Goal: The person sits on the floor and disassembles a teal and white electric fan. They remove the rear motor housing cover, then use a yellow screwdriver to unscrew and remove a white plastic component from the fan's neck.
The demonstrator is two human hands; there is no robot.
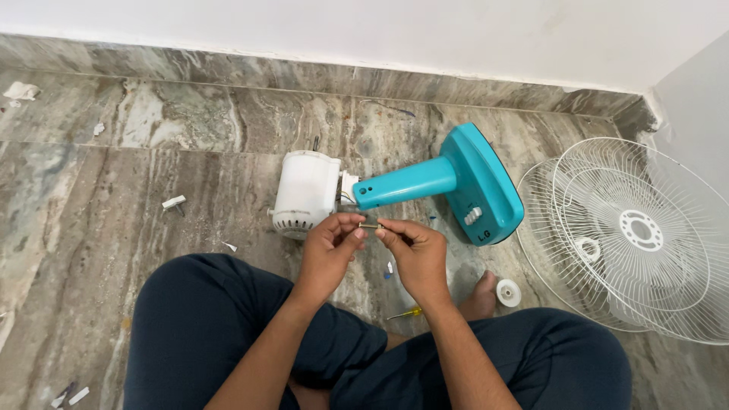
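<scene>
Both hands, the left hand (332,244) and right hand (414,252), pinch a small pin (371,225) between fingertips above the lap, just before the motor (306,191) (fan lies dismantled), so refitting it probably needs careful aiming.

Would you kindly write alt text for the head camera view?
Seated cross-legged on a marble floor, a person pinches a small thin metal part between left hand and right hand. Beyond lie a dismantled teal fan stand with white motor housing and white grilles.
</scene>
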